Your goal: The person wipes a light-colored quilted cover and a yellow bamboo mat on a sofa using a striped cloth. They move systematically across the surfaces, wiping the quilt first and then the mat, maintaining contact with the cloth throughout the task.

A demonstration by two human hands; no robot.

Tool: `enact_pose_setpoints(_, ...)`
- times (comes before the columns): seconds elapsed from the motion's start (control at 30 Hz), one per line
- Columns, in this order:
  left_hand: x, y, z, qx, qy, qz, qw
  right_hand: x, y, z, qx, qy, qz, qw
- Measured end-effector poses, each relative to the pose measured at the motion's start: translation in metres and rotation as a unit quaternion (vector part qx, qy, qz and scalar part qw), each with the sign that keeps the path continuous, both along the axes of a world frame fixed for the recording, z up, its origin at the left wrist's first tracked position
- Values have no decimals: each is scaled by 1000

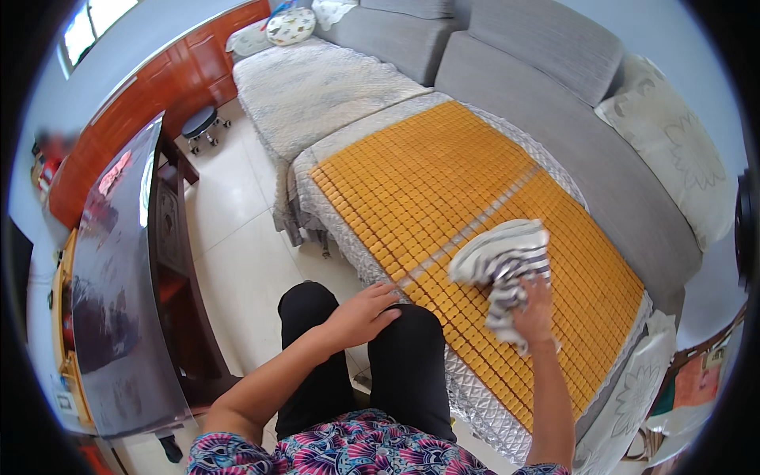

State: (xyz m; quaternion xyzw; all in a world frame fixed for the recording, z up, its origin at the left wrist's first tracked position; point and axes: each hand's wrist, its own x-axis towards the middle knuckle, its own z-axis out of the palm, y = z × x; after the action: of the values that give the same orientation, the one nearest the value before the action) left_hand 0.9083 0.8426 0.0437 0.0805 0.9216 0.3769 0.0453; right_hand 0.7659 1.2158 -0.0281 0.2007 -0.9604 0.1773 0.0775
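Note:
Bunched in my right hand is a striped cloth, white with dark and grey bands. The cloth lies against a yellow-brown tile seat mat, made of small linked pieces in two sections with a pale strip between them. My left hand rests palm down on my knee in black trousers, fingers slightly apart and nothing in them. Its fingertips come close to the mat's near edge. Beneath the mat, a quilted silvery-white sofa cover shows along the front.
Grey back cushions line the sofa's far side, with a flower-patterned pillow at right. A dark wooden table with a glossy top stands at left. Beyond it sits a wheeled stool on the tiled floor.

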Motion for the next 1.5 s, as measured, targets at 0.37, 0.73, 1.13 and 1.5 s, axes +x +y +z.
enact_pose_setpoints(0.37,150,-202,17,-288,164,356,874,105,72,17,-8,-71,55,996)
enact_pose_setpoints(0.73,335,-321,-8,-431,-160,616,640,18,114,14,-70,1,-163,984)
enact_pose_setpoints(1.13,333,-339,-11,-420,-156,620,644,28,-73,26,-40,-41,219,974)
enact_pose_setpoints(1.5,152,-230,31,-89,95,415,901,102,119,28,-83,-13,-102,991)
